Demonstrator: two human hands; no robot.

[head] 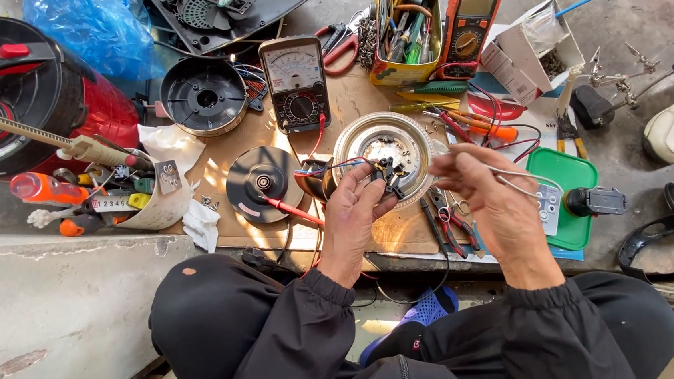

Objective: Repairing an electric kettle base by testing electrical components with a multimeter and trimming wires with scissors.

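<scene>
Left hand: I see my left hand [352,212] curled, fingertips pinched on a small black connector [388,176] with red and blue wires [341,165] running from it.
Right hand: my right hand [486,194] is half closed, thumb and forefinger nipping a thin grey wire [524,176] that loops out to the right; its fingertips sit just beside the connector.
Round metal plate: the silver round plate [385,141] lies flat on the cardboard sheet [362,99], directly under and behind both hands; the connector hangs over its lower edge.
Black disc: a black disc [263,182] lies just left of my left hand, with a red probe [289,211] resting across its lower right rim.
Meters: an analogue meter [295,83] stands behind the plate to the left, and an orange digital meter [470,23] behind to the right.
Tool tin: a yellow tin [407,31] crammed with screwdrivers stands between the two meters.
Green lid: a green lid [570,195] lies right of my right hand, a black cylindrical part [597,202] on it.
Pliers: red-handled pliers [450,225] lie under my right wrist.
Red appliance: a red and black drum-shaped appliance [33,93] stands far left, well apart from my hands.
Knees: my black sleeves and trousers fill the lower frame.
</scene>
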